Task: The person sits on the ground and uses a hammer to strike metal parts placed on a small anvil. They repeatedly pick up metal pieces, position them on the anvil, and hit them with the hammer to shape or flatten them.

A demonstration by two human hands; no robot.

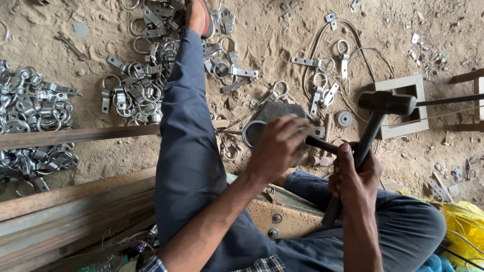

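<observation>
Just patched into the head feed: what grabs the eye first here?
The right hand grips a black hammer raised at centre right, while the left hand holds a metal piece on a dark block. Heaps of shiny ring-and-strap fittings lie on the sandy ground, upper left.

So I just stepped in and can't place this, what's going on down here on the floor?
A person sits on the sandy ground working metal. The right hand grips a dark hammer by its handle, head raised. The left hand steadies a small metal piece on a dark block, beside a metal ring. Heaps of ring-and-strap metal fittings lie around the outstretched leg.
</observation>
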